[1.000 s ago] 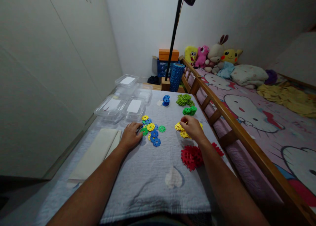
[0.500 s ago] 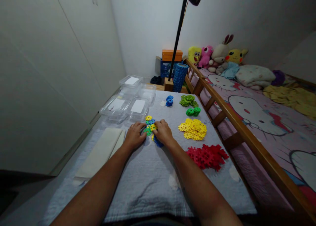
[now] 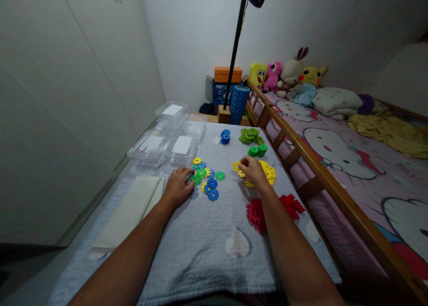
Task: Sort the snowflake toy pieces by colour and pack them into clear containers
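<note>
A mixed cluster of notched plastic discs (image 3: 211, 183) in yellow, blue and green lies mid-table. My left hand (image 3: 179, 184) rests at its left edge, fingers and thumb apart beside a green disc (image 3: 196, 178). Over the left side of the yellow disc pile (image 3: 268, 172), my right hand (image 3: 253, 170) pinches a yellow disc (image 3: 236, 166) between thumb and fingertips. Part of that pile is hidden under the hand. My right forearm passes over the red gear-shaped pieces (image 3: 257, 214) and covers some of them.
Dark green discs (image 3: 257, 151), light green pieces (image 3: 250, 136) and blue discs (image 3: 225, 137) form piles toward the back. Lidded clear plastic boxes (image 3: 150, 145) stand at the left, behind a folded cream cloth (image 3: 125, 212). A wooden bed rail (image 3: 301, 152) borders the right side.
My right hand has moved right from the mixed cluster to the yellow pile and holds a yellow disc there. My left hand stays beside the cluster, which is more uncovered. The view has shifted slightly.
</note>
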Available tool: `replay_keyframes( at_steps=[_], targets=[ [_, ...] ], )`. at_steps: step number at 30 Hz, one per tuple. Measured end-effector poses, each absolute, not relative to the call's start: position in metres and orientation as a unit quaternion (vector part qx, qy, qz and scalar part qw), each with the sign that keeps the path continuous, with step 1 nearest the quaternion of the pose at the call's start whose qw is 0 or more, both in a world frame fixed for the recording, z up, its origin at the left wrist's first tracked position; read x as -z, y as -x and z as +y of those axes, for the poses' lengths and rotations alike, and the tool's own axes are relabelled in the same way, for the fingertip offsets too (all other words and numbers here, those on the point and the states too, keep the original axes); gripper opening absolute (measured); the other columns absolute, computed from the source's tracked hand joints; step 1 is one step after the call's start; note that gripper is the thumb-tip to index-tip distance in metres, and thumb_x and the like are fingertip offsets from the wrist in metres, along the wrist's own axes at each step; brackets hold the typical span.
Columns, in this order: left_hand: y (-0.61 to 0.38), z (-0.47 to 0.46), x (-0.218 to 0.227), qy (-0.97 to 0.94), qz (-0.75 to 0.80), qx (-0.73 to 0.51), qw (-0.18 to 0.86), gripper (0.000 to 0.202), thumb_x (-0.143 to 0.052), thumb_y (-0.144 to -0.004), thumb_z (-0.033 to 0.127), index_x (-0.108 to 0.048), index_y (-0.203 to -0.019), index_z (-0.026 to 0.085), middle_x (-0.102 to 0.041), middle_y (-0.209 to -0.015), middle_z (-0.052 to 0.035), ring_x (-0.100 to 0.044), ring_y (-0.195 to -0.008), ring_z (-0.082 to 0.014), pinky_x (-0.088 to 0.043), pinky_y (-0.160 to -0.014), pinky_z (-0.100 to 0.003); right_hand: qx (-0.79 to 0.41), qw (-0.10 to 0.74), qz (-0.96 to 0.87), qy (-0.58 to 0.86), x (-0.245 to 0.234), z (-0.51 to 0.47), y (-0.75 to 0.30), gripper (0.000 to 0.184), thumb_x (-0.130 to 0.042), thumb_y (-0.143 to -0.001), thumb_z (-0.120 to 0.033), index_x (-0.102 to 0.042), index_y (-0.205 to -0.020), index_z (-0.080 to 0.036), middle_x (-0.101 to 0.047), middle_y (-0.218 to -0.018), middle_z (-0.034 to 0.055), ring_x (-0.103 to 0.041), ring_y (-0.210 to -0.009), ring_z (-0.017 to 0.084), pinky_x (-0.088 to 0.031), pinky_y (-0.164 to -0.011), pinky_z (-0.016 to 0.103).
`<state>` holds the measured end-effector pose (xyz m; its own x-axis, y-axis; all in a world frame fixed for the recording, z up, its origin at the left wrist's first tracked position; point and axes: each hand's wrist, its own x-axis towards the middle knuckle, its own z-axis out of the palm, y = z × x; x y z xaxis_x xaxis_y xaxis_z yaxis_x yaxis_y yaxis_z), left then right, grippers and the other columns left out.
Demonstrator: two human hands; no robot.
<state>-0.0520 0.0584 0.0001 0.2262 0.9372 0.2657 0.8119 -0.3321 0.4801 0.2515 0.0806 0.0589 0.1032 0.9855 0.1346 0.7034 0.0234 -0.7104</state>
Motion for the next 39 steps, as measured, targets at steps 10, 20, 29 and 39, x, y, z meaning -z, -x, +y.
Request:
replay_keyframes(
  at_steps=[10, 20, 29, 39],
  targets=[
    [0.052, 0.058, -0.003, -0.774, 0.563, -0.262, 0.123, 0.034, -0.058, -0.083, 0.03, -0.07, -0.114, 0.021, -0.067, -0.114, -0.0101, -0.061, -0.108, -0.0287, -0.048, -0.1, -0.045, -0.216, 0.395, -0.544, 0.708, -0.054, 0.082, -0.353, 0.015, -0.065, -0.066, -0.031, -0.064, -0.075, -0.019, -0.063, -0.069, 0.0003, -0.057, -0.064, 0.016, -0.041, -0.061, 0.026],
    [0.052, 0.059, -0.002, -0.777, 0.565, -0.251, 0.123, 0.035, -0.056, -0.083, 0.03, -0.069, -0.114, 0.019, -0.067, -0.113, -0.0109, -0.06, -0.11, -0.0297, -0.047, -0.102, -0.046, -0.137, 0.304, -0.546, 0.768, -0.041, 0.078, -0.362, 0.006, -0.066, -0.065, -0.024, -0.062, -0.069, -0.021, -0.066, -0.068, 0.0006, -0.06, -0.065, 0.016, -0.041, -0.059, 0.025],
    [0.052, 0.059, -0.002, -0.777, 0.561, -0.257, 0.123, 0.033, -0.057, -0.083, 0.031, -0.069, -0.112, 0.021, -0.067, -0.111, -0.01, -0.06, -0.107, -0.029, -0.048, -0.1, -0.046, -0.048, 0.248, -0.583, 0.772, -0.065, 0.068, -0.35, 0.004, -0.065, -0.076, -0.02, -0.067, -0.078, -0.019, -0.069, -0.076, 0.0023, -0.059, -0.071, 0.016, -0.039, -0.066, 0.026],
    [0.051, 0.057, -0.004, -0.773, 0.565, -0.259, 0.13, 0.035, -0.057, -0.084, 0.032, -0.069, -0.114, 0.019, -0.066, -0.115, -0.0116, -0.06, -0.109, -0.0302, -0.048, -0.1, -0.047, -0.212, 0.164, -0.754, 0.6, -0.074, 0.038, -0.231, 0.009, -0.068, -0.082, -0.018, -0.069, -0.091, -0.018, -0.07, -0.086, 0.0035, -0.06, -0.078, 0.016, -0.041, -0.072, 0.026]
  ],
)
